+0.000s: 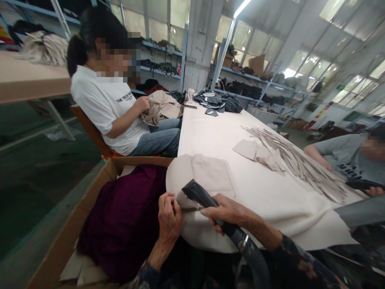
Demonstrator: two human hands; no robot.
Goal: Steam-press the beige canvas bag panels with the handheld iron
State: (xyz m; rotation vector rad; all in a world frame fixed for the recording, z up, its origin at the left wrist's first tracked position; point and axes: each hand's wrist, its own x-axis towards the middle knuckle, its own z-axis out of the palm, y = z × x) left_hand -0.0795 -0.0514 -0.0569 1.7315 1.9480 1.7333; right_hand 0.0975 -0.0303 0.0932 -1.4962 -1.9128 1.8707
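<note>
My right hand [227, 210] is wrapped round a black vacuum nozzle [195, 192], its wide head tilted over a beige fabric piece [207, 172] at the table's near left corner. A grey hose [254, 257] runs from the nozzle down toward my body. Beside the nozzle head, my left hand [170, 216] pinches the edge of the beige fabric piece. Its fingertips are pressed together, and the fabric between them is mostly hidden.
A cardboard box [75, 208] with purple cloth [129, 216] stands left of the table [207, 132]. Beige strips [288, 156] and dark bundles [219, 100] lie on it. A person [105, 104] sits left with fabric; another person [343, 156] works at the right.
</note>
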